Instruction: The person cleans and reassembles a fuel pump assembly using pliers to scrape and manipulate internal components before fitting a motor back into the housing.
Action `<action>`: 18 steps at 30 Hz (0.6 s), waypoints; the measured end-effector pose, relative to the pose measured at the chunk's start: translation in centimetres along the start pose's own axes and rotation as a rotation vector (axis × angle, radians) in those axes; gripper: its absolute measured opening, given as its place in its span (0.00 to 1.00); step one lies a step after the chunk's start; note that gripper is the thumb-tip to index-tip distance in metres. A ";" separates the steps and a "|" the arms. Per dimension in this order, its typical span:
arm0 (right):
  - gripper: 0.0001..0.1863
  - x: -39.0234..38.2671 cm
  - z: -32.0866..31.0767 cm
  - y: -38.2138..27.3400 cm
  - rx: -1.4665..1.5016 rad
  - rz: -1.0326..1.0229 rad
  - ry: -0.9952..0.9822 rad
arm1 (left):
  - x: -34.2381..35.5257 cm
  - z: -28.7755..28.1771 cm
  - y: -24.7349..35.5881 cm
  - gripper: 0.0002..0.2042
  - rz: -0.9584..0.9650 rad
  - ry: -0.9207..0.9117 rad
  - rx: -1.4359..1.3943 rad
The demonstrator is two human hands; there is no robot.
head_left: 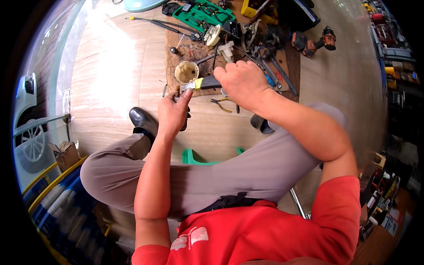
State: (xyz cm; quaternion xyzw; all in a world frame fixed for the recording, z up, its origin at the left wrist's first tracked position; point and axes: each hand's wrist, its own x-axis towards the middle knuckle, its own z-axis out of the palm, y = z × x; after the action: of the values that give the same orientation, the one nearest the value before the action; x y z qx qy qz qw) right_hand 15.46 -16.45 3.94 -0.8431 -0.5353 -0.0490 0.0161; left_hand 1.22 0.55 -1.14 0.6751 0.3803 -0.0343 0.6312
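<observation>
My right hand is closed around the black-and-yellow handle of what looks like a utility knife. Its metal end points left, against the part in my other hand. My left hand grips a dark cylindrical part with a rusty brown top, and the thumb presses up beside the metal end. Most of that part is hidden by the fingers. Just beyond the metal end stands a cream-coloured cup with brownish stains inside. Pliers with yellow handles lie on the floor below my right hand.
A stained brown board carries tools and loose parts, including a white plastic fitting and a long metal bar. Beyond are a green tool case and a cordless drill. A green stool shows beneath my legs.
</observation>
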 end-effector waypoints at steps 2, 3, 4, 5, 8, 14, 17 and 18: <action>0.06 0.1 0.0 0.6 0.067 0.027 -0.089 | -0.2 0.0 0.0 0.22 0.065 -0.017 -0.028; 0.09 0.3 -0.4 0.8 0.197 0.113 -0.152 | -0.3 -0.1 0.0 0.22 0.049 -0.021 -0.064; 0.12 0.5 -0.9 0.9 0.326 0.200 -0.216 | -0.3 -0.3 0.0 0.22 0.038 -0.003 -0.067; 0.15 0.7 -1.4 1.1 0.455 0.288 -0.279 | -0.5 -0.4 0.1 0.22 0.027 0.015 -0.070; 0.23 1.1 -2.3 2.6 1.037 0.538 -0.442 | -0.8 -0.7 0.4 0.21 -0.039 0.032 -0.167; 0.23 0.3 0.8 5.4 1.156 0.710 -0.288 | -0.4 -0.6 -0.3 0.16 0.007 0.023 -0.251; 0.19 0.5 1.8 8.7 1.096 0.818 -0.168 | -0.6 -0.8 -0.4 0.17 0.010 -0.019 -0.354; 0.18 0.2 2.9 10.5 1.113 0.853 -0.096 | -0.6 -0.8 -0.4 0.17 0.008 -0.023 -0.394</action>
State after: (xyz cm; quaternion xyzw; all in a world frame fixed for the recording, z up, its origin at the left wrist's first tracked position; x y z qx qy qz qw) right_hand 25.24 -20.54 1.32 -0.8473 -0.1036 0.2801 0.4392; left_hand 0.22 0.92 -0.96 0.5396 0.3696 0.0356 0.7556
